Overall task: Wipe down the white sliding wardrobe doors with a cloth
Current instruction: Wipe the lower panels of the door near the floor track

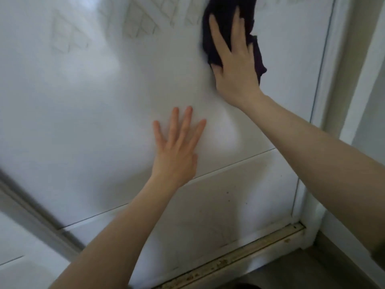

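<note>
A person's R hand (233, 65), fingers straight and spread, presses a dark cloth (224, 15) flat against a white sliding wardrobe door (104, 101), high up near its right edge. The L hand (177, 151) rests flat-palmed lower on the same door, fingers splayed, holding nothing, just above the seam w/ the speckled lower panel (239, 201). A grimy floor track (239, 254) runs beneath.

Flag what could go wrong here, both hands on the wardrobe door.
The cloth is only pressed under the flat right hand, with a loose end hanging, so it may slip out mid-stroke. The bare left hand lies flat on the door and could leave prints or shove the sliding panel.
</note>
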